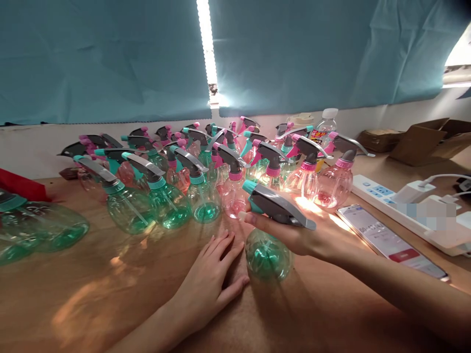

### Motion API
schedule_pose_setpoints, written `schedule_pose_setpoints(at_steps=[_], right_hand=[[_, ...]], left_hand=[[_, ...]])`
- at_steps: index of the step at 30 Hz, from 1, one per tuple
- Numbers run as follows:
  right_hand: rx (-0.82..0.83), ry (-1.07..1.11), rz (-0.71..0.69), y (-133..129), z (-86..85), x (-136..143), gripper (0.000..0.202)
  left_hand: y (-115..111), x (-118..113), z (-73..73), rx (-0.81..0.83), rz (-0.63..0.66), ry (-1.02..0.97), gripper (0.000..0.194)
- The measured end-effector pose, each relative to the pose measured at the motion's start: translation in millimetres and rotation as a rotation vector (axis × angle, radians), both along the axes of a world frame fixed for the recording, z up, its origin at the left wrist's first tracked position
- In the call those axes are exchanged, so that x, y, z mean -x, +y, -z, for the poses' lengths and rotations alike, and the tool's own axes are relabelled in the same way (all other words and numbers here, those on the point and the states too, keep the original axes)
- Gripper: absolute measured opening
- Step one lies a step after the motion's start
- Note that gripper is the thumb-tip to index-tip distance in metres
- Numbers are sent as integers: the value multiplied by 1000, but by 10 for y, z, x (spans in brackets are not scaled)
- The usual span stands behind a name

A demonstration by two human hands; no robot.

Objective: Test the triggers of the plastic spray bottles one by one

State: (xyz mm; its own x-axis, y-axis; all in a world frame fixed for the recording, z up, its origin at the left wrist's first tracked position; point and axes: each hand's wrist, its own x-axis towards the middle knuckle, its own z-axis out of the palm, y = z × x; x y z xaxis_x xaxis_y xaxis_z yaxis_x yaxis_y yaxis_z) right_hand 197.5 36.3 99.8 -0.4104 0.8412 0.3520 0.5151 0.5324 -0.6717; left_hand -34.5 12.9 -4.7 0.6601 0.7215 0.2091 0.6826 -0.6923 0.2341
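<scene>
Green spray bottle (269, 255): upright on the wooden table (147, 304), gray trigger head with teal nozzle on top. Right hand (290, 235) grasping it at the neck, just under the head. Left hand (213, 274) flat on the table, left of the grip, fingers spread, holding nothing. Beyond the grip: rows of green and pink spray bottles (234, 193). Right of the grip: phone (390, 240), then white power strip (408, 211). Cardboard box (423, 142) farther back.
</scene>
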Motion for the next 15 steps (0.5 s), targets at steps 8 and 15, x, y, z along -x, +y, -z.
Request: schedule_pose_setpoints(at_steps=[8,15], right_hand=[[119,369,-196,66,94,114,4],[134,472,-167,70,149,145,7]], left_hand=[[-13,-17,-28,14,-5,8,57],[-16,-31,-46,32,-3,-14,57]])
